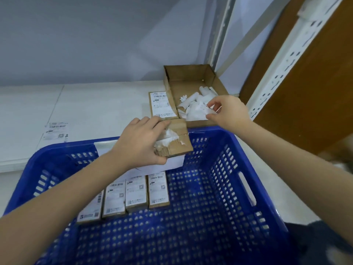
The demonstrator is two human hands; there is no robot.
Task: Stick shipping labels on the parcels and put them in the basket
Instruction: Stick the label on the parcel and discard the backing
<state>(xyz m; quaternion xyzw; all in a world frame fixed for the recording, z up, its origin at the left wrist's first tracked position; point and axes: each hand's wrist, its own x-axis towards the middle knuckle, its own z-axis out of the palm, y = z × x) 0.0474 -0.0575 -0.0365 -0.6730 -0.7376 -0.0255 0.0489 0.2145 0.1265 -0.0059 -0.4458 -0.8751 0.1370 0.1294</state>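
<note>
1. Blue basket [246, 161]: perforated plastic, fills lower half of view, sits against the white table [86, 104]. Slot handle on its right wall.
2. White table: runs along the grey wall, behind and to the left of basket.
3. Open carton [183, 77]: brown cardboard, flaps up, on table just beyond basket's far rim, next to a white slotted rack post [286, 60]. Holds a heap of white paper scraps [193, 98].
4. Labelled parcels in basket [158, 190]: four small brown boxes in a row on basket floor, left of centre, touching side by side, white labels facing up. Leftmost partly hidden by left forearm.
5. Left hand [141, 140]: over basket's far rim, fingers and thumb curled round a brown parcel [177, 142]. Parcel's top face is torn, with white paper remnants stuck on; tilted, held above basket, not resting on anything visible. A white sheet [172, 163] shows beneath hand and parcel.
6. Right hand [229, 111]: over near edge of open carton, thumb and fingertips pinching a torn white paper piece [196, 111]. Piece hangs over the scrap heap; cannot tell if touching it.
7. Labelled parcel on table [162, 105]: flat, label up, just beside carton's left wall, close to left-hand fingertips but apart.
8. Loose shipping label [56, 131]: lies flat on table, well to the left, just beyond basket's far-left corner. Print too blurred to read.
</note>
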